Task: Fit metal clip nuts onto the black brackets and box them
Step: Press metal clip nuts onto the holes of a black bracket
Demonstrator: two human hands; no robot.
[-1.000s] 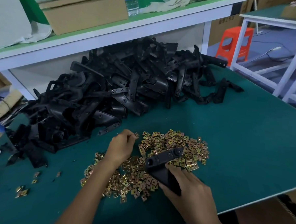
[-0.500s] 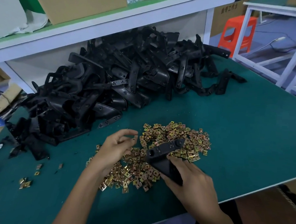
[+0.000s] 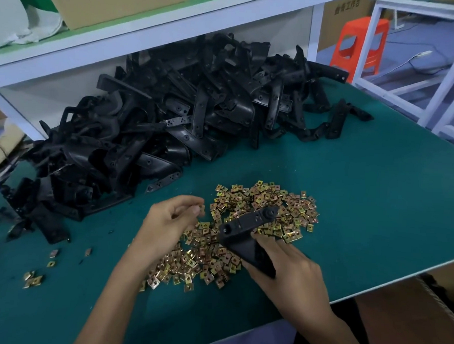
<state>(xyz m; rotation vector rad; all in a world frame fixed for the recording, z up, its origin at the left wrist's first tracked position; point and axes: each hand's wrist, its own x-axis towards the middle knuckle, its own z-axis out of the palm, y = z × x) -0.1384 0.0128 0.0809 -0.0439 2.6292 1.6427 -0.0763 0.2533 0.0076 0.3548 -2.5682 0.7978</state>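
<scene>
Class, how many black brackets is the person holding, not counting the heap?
1. The bracket is gripped in the right hand, above the scattered clip nuts. The left hand pinches only a clip nut. No second bracket shows in either hand.

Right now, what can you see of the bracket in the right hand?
Black bracket, matte, plastic-looking: a flat bar with a round hole near each end, on a wedge-shaped body. It tilts, far end up-right, over the clip nut pile. The right hand grips its lower body. Contact with the nuts is unclear.
</scene>
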